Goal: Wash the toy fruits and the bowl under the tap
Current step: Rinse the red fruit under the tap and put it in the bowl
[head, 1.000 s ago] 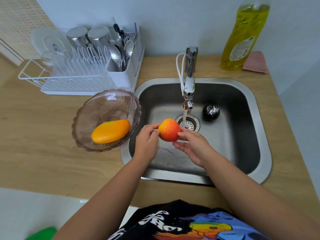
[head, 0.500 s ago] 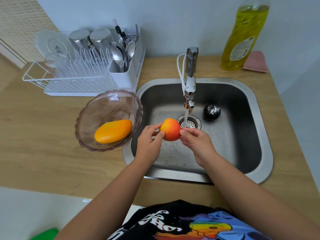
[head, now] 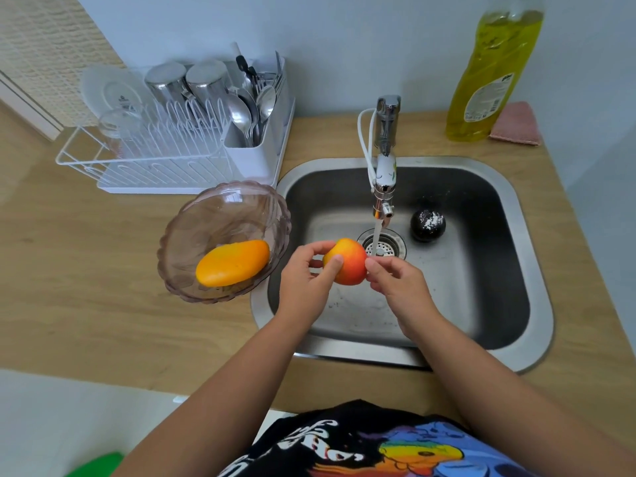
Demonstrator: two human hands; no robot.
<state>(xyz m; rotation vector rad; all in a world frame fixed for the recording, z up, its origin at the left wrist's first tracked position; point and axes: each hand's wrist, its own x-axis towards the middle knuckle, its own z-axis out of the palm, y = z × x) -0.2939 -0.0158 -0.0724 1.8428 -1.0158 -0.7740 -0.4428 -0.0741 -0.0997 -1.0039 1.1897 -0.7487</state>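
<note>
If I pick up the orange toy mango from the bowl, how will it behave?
The toy mango looks smooth and glossy, so it is probably slippery when wet. Its elongated shape suggests it would wobble rather than roll far. It lies in the tilted bowl overhanging the sink, which might tip.

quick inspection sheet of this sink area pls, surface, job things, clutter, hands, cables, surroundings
surface: wooden counter around a steel sink; tap running.
job's things: toy peach held over the sink beside the stream; toy mango lying in the clear bowl, which overhangs the sink's left edge; dark ball on the sink floor, kind unclear.
clutter: dish rack with cups and cutlery; yellow soap bottle; pink cloth.
hands: left hand and right hand both grip the peach.
cables: white hose looped at the tap.
surroundings: pale wall behind; green object at the bottom left.
</note>
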